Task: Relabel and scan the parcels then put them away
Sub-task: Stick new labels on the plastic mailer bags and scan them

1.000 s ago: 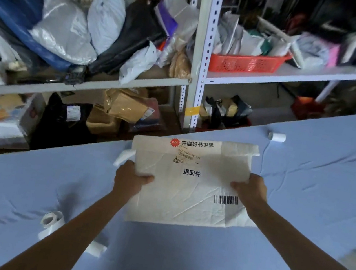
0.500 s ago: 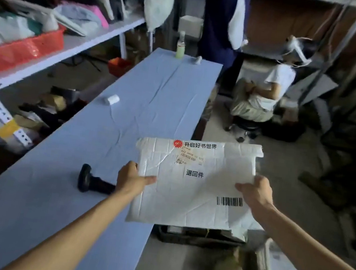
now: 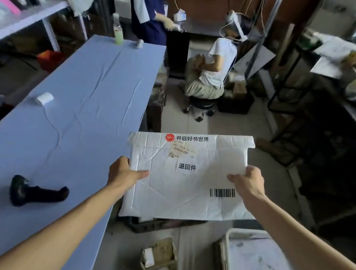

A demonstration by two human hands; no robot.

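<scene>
Both hands on the white crinkled padded mailer parcel (image 3: 185, 177). Left hand (image 3: 121, 172) clamps its left edge, thumb on the top face, fingers underneath and hidden. Right hand (image 3: 249, 182) does the same on the right edge.

The parcel is in the air, roughly flat and face up, just off the right edge of the long blue-covered table (image 3: 71, 118), over the floor. A black barcode (image 3: 222, 192) is printed by my right thumb, and a worn yellowish label (image 3: 182, 151) is stuck near the top under a red logo.

On the table:
- black handheld scanner (image 3: 34, 192) lying on its side near my left forearm
- small white label roll (image 3: 44, 98) by the left edge
- pale green bottle (image 3: 118, 31) at the far end

On the floor below the parcel are a small open cardboard box (image 3: 157, 256) and a white-rimmed bin (image 3: 228, 258) with flat white parcels in it. A person in a white shirt (image 3: 217, 69) sits on a stool further back.
</scene>
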